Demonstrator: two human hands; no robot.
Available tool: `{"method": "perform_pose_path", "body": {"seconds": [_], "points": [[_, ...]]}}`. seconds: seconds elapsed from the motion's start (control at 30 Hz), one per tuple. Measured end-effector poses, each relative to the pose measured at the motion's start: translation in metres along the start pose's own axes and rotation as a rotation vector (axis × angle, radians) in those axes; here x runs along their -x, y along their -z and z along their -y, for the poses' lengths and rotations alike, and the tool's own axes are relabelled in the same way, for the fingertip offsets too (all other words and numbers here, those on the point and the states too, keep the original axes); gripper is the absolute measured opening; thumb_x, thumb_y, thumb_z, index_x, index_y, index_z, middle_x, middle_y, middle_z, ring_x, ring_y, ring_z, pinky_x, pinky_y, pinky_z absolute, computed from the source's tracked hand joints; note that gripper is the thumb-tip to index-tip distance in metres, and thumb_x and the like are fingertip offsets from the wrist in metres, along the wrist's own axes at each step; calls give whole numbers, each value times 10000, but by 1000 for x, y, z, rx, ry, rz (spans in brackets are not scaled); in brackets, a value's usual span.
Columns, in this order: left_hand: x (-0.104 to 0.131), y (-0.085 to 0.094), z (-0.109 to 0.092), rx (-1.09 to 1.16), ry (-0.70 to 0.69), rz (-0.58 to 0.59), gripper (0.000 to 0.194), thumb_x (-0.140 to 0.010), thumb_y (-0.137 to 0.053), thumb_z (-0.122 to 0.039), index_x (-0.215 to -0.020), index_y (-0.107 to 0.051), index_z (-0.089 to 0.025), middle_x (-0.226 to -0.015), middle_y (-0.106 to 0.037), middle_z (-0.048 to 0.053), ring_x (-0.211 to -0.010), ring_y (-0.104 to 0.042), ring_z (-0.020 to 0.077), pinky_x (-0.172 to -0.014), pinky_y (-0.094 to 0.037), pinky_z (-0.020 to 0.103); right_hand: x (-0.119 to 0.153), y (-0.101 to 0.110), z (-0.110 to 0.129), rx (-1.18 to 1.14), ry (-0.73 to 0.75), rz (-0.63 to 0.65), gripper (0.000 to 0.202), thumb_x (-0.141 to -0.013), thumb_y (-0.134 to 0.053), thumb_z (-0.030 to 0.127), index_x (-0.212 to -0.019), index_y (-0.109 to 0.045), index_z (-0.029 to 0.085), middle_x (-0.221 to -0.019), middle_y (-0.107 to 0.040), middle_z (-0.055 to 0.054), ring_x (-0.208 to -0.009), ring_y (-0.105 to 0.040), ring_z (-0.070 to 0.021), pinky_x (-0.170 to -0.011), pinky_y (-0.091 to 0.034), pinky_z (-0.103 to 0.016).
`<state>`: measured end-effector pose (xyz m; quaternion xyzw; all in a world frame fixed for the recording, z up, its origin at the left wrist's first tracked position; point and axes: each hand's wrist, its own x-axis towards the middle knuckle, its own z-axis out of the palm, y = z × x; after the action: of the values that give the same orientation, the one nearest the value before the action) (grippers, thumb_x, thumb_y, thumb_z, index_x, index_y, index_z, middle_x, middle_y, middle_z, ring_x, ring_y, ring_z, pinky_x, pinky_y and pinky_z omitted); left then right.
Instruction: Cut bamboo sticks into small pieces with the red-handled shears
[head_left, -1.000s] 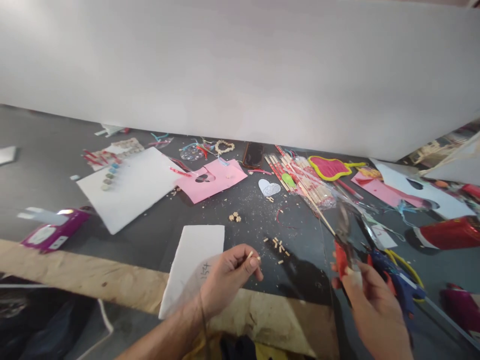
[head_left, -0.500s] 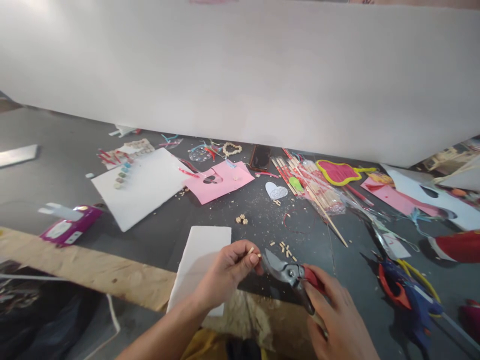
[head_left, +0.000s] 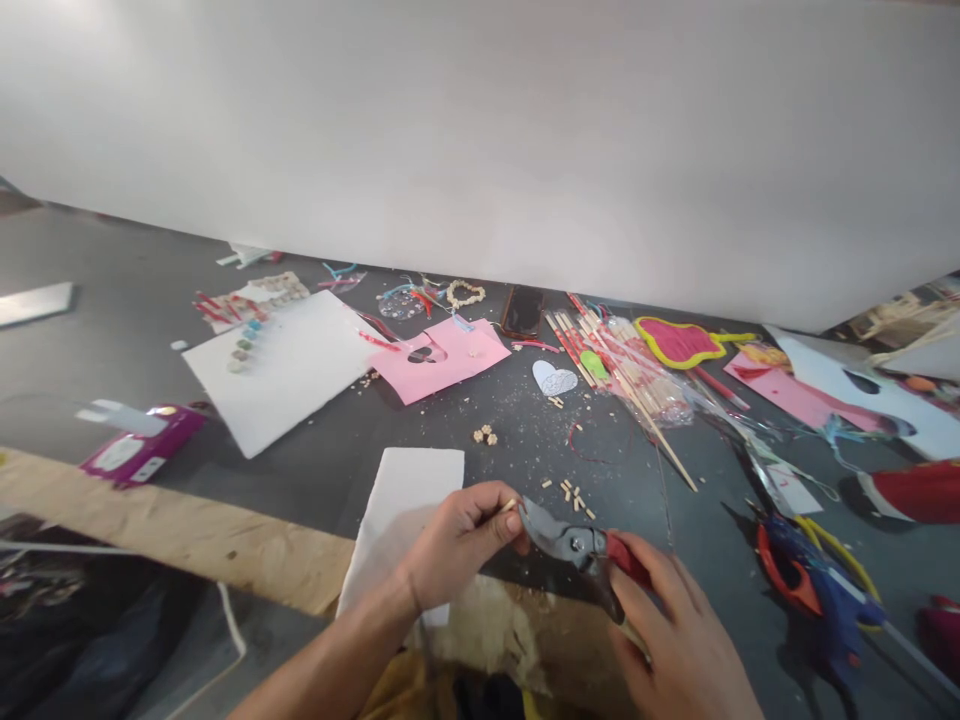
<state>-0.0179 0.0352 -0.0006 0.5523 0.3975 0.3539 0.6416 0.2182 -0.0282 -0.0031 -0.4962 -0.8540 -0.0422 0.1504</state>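
Note:
Between the thumb and fingers of my left hand (head_left: pixel 469 540) is a short pale wooden stick (head_left: pixel 510 505). My right hand (head_left: pixel 667 610) is wrapped round the handles of the red-handled pruning shears (head_left: pixel 577 545). The tips of the shears' blades are at the stick, close against my left fingertips. Several short cut stick pieces (head_left: pixel 576 497) lie on the dark table just beyond the shears. Farther back sits a small cluster of round bundles of cut pieces (head_left: pixel 484 436). A white board (head_left: pixel 409 480) lies partly under my left hand.
A pink sheet (head_left: pixel 442 365) and a large white sheet (head_left: pixel 277 370) lie at the left. Long sticks (head_left: pixel 652 430), plastic wrappings and a phone (head_left: pixel 522 312) are at the back. A blue glue gun (head_left: pixel 825 600) and red-handled scissors (head_left: pixel 787 575) lie at the right.
The shears have moved left, and their blades now meet the stick at my left fingertips. My left hand has hardly moved.

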Motion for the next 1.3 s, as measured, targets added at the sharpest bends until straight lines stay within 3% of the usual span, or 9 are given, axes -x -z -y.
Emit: {"method": "perform_pose_path", "body": {"seconds": [0.3, 0.47, 0.57, 0.77, 0.87, 0.97, 1.13, 1.3], "points": [[2, 0, 1, 45, 36, 32, 329, -846, -510, -428, -717, -554, -129, -642, -591, 16, -615, -486, 100, -593, -337, 208, -4, 9, 2, -32, -52, 21, 266, -681, -506, 123, -907, -618, 207, -1205, -515, -113, -968, -499, -254, -772, -463, -376], [2, -1, 0, 64, 56, 33, 362, -821, -528, -467, -686, -534, -131, -609, -575, 9, -568, -456, 89, -561, -323, 204, -6, 5, -1, -11, -1, -63, 260, -706, -464, 113, -896, -615, 203, -1122, -577, -108, -910, -520, -222, -753, -454, -340], [3, -1, 2, 66, 64, 34, 350, -828, -525, -454, -691, -532, -132, -609, -578, 7, -552, -440, 81, -556, -316, 200, -4, 2, -3, 32, 24, -104, 258, -725, -434, 115, -882, -613, 216, -1067, -610, -93, -875, -534, -208, -739, -445, -327], [4, -2, 1, 87, 100, 36, 339, -829, -533, -428, -657, -495, -138, -604, -579, 2, -524, -393, 67, -524, -282, 189, 2, 3, -8, 75, 70, -61, 215, -765, -451, 170, -910, -603, 218, -1031, -623, -76, -864, -565, -193, -746, -457, -302], [3, -3, -1, 119, 110, 30, 304, -828, -543, -409, -688, -513, -140, -611, -593, 4, -495, -352, 57, -493, -251, 187, 3, 3, -10, 42, 0, -90, 198, -774, -472, 195, -928, -595, 222, -1009, -618, -77, -859, -575, -194, -718, -485, -292], [1, -3, -1, 157, 125, -4, 281, -815, -565, -401, -717, -527, -140, -607, -600, 4, -476, -320, 53, -465, -221, 188, 5, 0, -9, -36, -82, -66, 248, -771, -499, 200, -1008, -572, 208, -1077, -588, -93, -925, -573, -200, -756, -495, -299], [-1, -5, 2, 235, 142, -32, 294, -772, -615, -418, -733, -539, -137, -598, -595, -5, -461, -291, 48, -442, -180, 191, 10, -3, -3, -74, -57, 32, 403, -681, -515, 126, -1076, -557, 192, -1252, -484, -111, -1047, -521, -228, -839, -471, -333], [0, -8, 2, 268, 139, -40, 309, -749, -637, -435, -739, -552, -138, -600, -596, -10, -474, -374, 52, -460, -225, 184, 7, 3, 3, -41, -92, 56, 438, -635, -498, 89, -1050, -576, 205, -1276, -465, -112, -1041, -509, -248, -824, -472, -370]]}}
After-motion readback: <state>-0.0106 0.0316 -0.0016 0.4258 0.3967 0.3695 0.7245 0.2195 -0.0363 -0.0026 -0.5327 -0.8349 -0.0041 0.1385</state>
